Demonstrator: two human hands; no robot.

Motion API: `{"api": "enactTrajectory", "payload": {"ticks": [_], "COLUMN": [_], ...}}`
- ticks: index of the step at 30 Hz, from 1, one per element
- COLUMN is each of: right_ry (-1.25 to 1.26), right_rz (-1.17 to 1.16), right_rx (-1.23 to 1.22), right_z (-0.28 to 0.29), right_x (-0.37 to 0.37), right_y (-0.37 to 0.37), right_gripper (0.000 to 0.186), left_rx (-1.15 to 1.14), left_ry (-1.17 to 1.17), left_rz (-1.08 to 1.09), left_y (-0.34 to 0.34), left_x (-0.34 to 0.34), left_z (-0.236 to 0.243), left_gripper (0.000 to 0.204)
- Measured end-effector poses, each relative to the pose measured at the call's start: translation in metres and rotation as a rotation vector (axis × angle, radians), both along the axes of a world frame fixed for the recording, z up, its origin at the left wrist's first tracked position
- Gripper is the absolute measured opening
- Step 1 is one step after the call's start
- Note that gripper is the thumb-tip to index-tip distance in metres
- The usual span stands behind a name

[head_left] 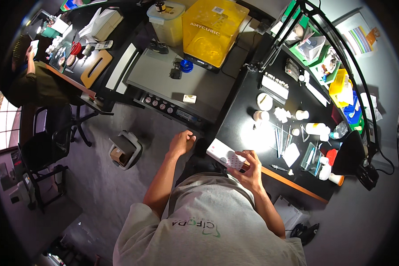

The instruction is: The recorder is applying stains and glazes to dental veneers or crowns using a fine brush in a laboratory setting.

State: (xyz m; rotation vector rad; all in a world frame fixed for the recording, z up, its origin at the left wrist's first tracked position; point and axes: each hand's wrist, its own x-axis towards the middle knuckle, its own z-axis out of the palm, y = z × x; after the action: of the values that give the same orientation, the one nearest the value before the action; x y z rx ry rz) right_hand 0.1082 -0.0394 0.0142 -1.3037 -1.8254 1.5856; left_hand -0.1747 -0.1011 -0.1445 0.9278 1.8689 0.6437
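My right hand (pixel 248 172) grips one end of a flat white box (pixel 221 152) with small dots and a pink mark on its face. Thumb and fingers close around its right end, near the edge of the black workbench (pixel 235 128). In front of my body, my left hand (pixel 182 143) hangs free with its fingers curled in; nothing shows in it. A grey cabinet top (pixel 199 84) lies beyond the left hand, with a small pale box (pixel 189 99) near its front edge.
White jars (pixel 261 116), thin tools and bottles crowd the bench under a black lamp (pixel 350 155). A yellow-covered machine (pixel 215 31) stands at the back. A grey bin (pixel 135 157) is on the floor at left. Another person (pixel 44 82) sits at the far-left desk.
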Motion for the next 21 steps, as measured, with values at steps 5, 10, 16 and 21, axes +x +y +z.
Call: {"api": "enactTrajectory", "payload": {"ticks": [5, 10, 16, 21], "right_ry": [-0.150, -0.226, -0.177, -0.074], "right_rz": [-0.089, -0.082, -0.101, -0.094], "right_rx": [0.028, 0.182, 0.165, 0.123], "right_z": [0.006, 0.004, -0.006, -0.003], "right_x": [0.011, 0.016, 0.009, -0.016], "right_y": [-0.007, -0.008, 0.002, 0.022], "right_gripper": [0.056, 0.057, 0.053, 0.053], "left_rx": [-0.189, -0.224, -0.235, -0.145], "left_ry": [0.123, 0.084, 0.019, 0.099], "left_rz": [-0.173, -0.160, -0.137, -0.062], "left_y": [0.018, 0.006, -0.016, -0.038], "left_x": [0.005, 0.015, 0.016, 0.001], "left_z": [-0.042, -0.076, -0.080, -0.069], "left_gripper": [0.040, 0.043, 0.047, 0.042]}}
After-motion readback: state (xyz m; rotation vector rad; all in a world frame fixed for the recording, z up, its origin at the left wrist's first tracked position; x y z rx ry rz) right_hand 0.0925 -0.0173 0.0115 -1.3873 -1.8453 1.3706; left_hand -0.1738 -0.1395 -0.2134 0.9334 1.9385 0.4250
